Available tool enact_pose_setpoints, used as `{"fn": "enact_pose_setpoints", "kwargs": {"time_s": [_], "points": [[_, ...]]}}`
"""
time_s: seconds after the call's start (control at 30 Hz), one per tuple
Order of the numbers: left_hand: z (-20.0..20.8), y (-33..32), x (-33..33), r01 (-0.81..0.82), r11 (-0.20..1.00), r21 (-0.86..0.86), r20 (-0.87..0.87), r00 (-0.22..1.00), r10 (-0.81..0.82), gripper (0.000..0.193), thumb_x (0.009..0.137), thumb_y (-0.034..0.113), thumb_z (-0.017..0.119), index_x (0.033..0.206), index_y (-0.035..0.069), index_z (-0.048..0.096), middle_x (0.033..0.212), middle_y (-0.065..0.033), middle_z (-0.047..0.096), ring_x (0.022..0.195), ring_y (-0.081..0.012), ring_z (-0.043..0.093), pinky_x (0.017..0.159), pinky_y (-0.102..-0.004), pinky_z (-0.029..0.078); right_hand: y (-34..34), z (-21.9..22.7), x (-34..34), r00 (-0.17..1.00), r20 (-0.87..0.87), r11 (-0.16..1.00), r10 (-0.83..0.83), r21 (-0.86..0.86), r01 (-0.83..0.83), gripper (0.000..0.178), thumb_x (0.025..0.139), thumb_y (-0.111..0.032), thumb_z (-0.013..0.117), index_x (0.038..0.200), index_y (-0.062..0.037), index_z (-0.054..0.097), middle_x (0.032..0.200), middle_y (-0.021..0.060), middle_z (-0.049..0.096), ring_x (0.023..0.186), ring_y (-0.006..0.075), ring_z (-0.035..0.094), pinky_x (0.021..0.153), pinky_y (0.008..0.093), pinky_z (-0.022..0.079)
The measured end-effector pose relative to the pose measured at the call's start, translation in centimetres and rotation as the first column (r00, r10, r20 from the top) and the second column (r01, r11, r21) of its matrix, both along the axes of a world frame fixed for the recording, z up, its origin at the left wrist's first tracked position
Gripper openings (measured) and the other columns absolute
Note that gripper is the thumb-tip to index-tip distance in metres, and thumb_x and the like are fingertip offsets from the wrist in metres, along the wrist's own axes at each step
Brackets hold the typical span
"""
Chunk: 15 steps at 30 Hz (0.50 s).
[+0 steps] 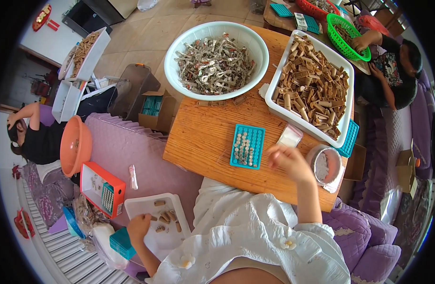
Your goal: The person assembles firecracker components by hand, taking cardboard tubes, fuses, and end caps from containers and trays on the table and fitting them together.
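Observation:
On the wooden table in front of me lies a teal tray with rows of small holes, many filled with small round silvery pieces. Just right of it hovers my right hand; its fingers are bent and blurred by motion, so a hold cannot be made out. My left hand is down at the left edge of a white tray, fingers curled together. Whatever may be in them is hidden. Several short brown tube-like pieces are scattered in that white tray.
A pale basin of crinkled silvery pieces and a white bin of brown half-tubes stand at the table's back. A round tub of whitish material is at right. An orange box and orange basin are left. Two people sit nearby.

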State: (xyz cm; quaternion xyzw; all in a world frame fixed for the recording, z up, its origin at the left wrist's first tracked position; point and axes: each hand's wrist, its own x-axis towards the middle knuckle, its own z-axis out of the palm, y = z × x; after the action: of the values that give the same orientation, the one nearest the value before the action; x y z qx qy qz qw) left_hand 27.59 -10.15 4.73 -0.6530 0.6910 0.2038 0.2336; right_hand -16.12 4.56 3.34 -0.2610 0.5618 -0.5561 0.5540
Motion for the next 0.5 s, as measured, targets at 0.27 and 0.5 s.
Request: {"fn": "enact_pose_setpoints", "kwargs": {"time_s": [0.27,0.5], "points": [[-5.9,2.5,4.5,-0.063,0.992,0.105,0.189,0.981,0.042,0.038,0.078,0.037,0.045,0.085,0.005,0.062,0.087,-0.0219,0.059,0.088,-0.0356,0.056,0.079,-0.0430,0.043,-3.2,-0.7,-9.7,0.742,-0.406,0.837,-0.533,-0.127,0.532,0.013,0.085,-0.010,0.049,0.090,-0.0004,0.056,0.068,0.0005,0.054,0.055,0.0048,0.047,0.051,0.0165,0.039],[-2.3,1.2,1.0,-0.021,0.864,-0.503,-0.419,0.880,-0.222,0.027,0.079,0.009,0.051,0.106,0.003,0.048,0.087,-0.0160,0.058,0.078,-0.0298,0.057,0.071,-0.0361,0.044,-7.6,-1.2,-10.3,0.452,-0.875,0.923,-0.173,0.016,0.385,0.023,0.084,-0.019,0.046,0.098,-0.0057,0.057,0.068,0.0171,0.058,0.060,0.0268,0.057,0.058,0.0323,0.044]]}}
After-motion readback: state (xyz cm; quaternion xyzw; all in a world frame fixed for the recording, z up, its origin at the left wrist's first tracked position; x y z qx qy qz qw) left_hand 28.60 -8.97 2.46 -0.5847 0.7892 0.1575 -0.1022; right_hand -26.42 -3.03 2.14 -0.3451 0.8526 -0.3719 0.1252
